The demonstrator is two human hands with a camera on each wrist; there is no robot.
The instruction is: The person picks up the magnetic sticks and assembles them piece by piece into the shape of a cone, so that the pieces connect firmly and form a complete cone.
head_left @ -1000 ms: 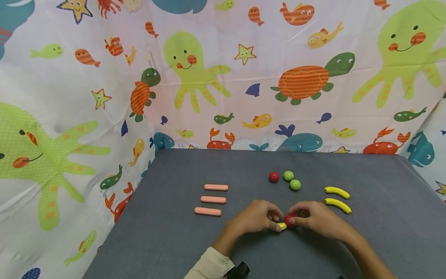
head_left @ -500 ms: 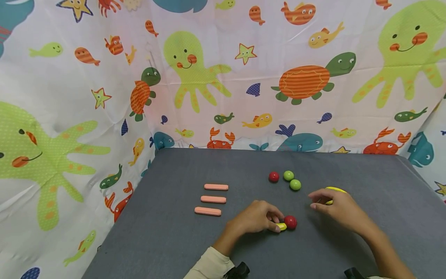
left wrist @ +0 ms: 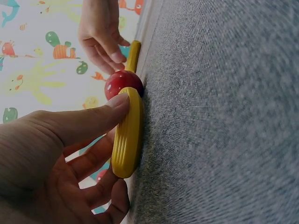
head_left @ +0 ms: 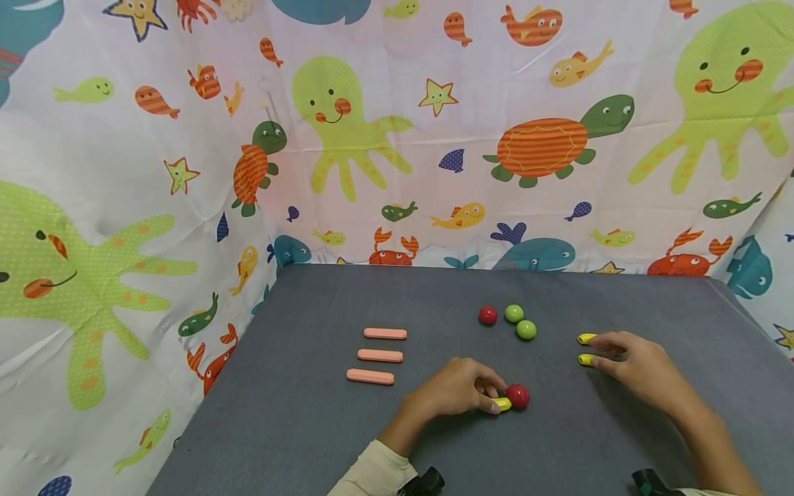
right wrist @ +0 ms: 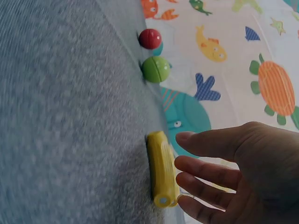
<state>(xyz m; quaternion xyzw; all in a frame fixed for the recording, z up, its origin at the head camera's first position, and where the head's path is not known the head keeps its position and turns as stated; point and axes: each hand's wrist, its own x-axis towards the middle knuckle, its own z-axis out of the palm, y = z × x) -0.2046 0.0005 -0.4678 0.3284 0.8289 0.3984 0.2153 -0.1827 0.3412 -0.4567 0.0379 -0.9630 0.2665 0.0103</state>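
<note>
My left hand (head_left: 453, 387) rests low over the table and pinches a yellow toy banana (left wrist: 127, 144) between thumb and fingers. A red ball (head_left: 517, 395) lies against or very close to the banana's far end, as the left wrist view shows. To the right, my right hand (head_left: 642, 365) hovers over two more yellow toy bananas, the upper one (head_left: 586, 339) and the lower one (head_left: 586, 359). Its fingers are loosely bent, with thumb and fingertips beside a banana (right wrist: 161, 172) in the right wrist view. The hand partly hides both bananas in the head view.
Three pink sticks (head_left: 380, 355) lie in a column left of my left hand. Farther back are another red ball (head_left: 487, 315) and two green balls, one (head_left: 514, 313) behind the other (head_left: 526, 330). A sea-animal curtain (head_left: 384, 138) borders the grey table (head_left: 310, 441).
My right hand has let go of the red ball and moved right to the two bananas. My left hand has stayed in place with its banana.
</note>
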